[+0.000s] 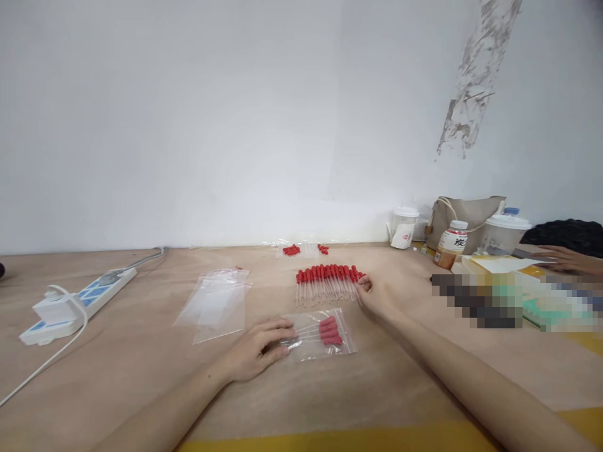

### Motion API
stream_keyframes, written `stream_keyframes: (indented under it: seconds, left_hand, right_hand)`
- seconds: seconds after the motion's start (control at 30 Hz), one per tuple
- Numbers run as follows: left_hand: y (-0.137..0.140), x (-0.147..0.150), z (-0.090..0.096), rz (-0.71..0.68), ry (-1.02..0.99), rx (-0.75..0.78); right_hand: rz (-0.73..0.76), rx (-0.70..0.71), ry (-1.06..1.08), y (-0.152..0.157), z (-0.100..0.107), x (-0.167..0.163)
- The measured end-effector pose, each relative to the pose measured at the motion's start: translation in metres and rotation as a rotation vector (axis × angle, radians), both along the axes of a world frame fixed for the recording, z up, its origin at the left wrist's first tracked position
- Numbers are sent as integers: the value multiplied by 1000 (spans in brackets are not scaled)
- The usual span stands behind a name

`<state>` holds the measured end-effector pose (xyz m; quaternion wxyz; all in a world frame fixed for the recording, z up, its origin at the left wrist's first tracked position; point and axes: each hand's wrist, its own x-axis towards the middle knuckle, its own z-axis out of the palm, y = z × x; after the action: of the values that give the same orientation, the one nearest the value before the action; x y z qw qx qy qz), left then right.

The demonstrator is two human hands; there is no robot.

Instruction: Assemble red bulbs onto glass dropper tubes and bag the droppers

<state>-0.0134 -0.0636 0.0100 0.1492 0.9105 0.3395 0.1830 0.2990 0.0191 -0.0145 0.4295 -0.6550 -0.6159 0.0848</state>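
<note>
My left hand [259, 347] lies at the left end of a clear zip bag [347, 336], fingers curved over it with the thumb below, holding it against the table. Inside the bag are several thin clear sticks with red heads [330, 331], pointing right. My right hand [375, 298] is at the right end of a row of loose red-headed sticks [325, 274], its thumb and index finger pinched at the last one. The row lies side by side beyond the bag, heads toward the wall. Fingertips partly hide the stick there.
Flat clear bags [214, 304] lie to the left, and a white power strip [89, 304] with a cable farther left. Bags with red pieces [291, 250] are by the wall. At right stand a lidded cup [404, 228], a bottle [451, 246] and another person's hand [570, 258].
</note>
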Motion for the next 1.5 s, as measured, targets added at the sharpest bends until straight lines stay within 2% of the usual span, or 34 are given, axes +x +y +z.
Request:
stream_keyframes:
  seconds: [0.03,0.13,0.27,0.4,0.53,0.7,0.9,1.0,1.1,1.23,1.5]
  left_hand:
    - [0,0,1,-7,7,3]
    - [-1,0,2,-17,25,19]
    - [-1,0,2,-21,60,41]
    - [-1,0,2,-30,92,58]
    - [0,-1,1,-28,130,62]
    - [0,-1,1,-29,143,69]
    - [2,-2,-1,-25,109,69]
    - [3,-2,-1,-27,79,66]
    - [2,-1,0,-28,70,77]
    - [0,0,1,-27,85,81]
    - [1,0,1,-28,63,65]
  right_hand:
    - [-53,-52,-21,11,4,6]
    - [-125,-95,-19,40,15,15]
    - [-201,-174,18,66,18,12]
    - [-241,-239,70,76,15,6]
    - [-255,-228,139,76,16,6]
    - [-182,-135,265,63,32,17]
    - [-68,5,483,25,48,24]
    - [-10,40,608,4,37,19]
    - [113,13,819,-13,15,11]
    - [177,9,943,-27,-8,-2]
    - [247,-25,984,-45,-5,-25]
